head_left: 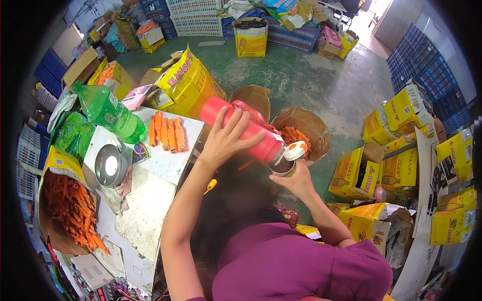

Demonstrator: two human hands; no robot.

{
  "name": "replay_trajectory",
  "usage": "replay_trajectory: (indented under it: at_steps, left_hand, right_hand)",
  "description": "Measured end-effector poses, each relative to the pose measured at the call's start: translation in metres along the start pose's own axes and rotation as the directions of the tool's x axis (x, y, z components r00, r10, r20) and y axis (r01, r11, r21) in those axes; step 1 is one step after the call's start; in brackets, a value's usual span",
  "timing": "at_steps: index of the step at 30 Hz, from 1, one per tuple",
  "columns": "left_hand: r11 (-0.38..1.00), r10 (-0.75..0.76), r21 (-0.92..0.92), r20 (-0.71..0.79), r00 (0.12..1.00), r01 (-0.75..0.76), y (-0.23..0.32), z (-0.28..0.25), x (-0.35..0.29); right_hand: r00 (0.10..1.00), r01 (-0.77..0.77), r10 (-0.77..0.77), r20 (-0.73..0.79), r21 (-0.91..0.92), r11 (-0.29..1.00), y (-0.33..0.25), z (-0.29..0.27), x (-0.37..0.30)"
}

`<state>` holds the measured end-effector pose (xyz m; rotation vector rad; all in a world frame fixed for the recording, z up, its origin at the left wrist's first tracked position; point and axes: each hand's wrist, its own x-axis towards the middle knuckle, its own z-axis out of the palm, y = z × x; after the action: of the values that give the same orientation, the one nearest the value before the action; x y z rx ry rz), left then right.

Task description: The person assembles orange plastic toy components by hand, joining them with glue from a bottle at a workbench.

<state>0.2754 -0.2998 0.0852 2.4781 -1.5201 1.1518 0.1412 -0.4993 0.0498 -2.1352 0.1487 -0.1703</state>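
A red bottle lies tilted across in front of me, its mouth end pointing right and down. My left hand is wrapped over its body from the left, fingers spread along the red surface. At the mouth end sits a white cap with orange parts, beside a clear and dark neck. My right hand is closed around that end, thumb and fingers at the cap and neck; some fingers are hidden. Whether the cap is fixed on or loose, I cannot tell.
To my left stands a worktable with orange cutter-like pieces, a green bottle and a round metal lamp-like dish. A carton of orange pieces is at its edge. Cardboard barrels and yellow cartons stand ahead and right.
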Motion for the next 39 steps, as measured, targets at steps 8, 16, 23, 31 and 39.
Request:
replay_trajectory:
  at_steps: [8,16,23,31,39]
  left_hand:
    - [1.000,-0.001,-0.007,-0.002,1.000,0.001,0.000,-0.001,0.001]
    - [1.000,-0.006,-0.022,-0.011,1.000,0.006,0.001,0.002,0.000]
    - [0.994,-0.049,-0.096,0.019,0.999,0.051,0.006,0.004,-0.004]
    - [0.987,-0.082,-0.133,0.033,0.996,0.086,0.011,0.007,-0.011]
    - [0.978,-0.126,-0.159,0.045,0.991,0.132,0.016,0.011,-0.016]
  right_hand:
    - [1.000,0.018,-0.018,-0.007,0.003,1.000,-0.001,0.000,0.000]
    - [1.000,-0.024,0.024,-0.008,0.015,1.000,-0.005,-0.002,-0.003]
    - [0.999,0.020,-0.018,-0.050,0.039,0.999,0.001,-0.002,-0.005]
    - [1.000,-0.018,0.018,-0.008,0.047,0.999,0.003,-0.002,-0.009]
    - [1.000,0.011,-0.010,-0.015,0.065,0.998,0.005,-0.003,-0.012]
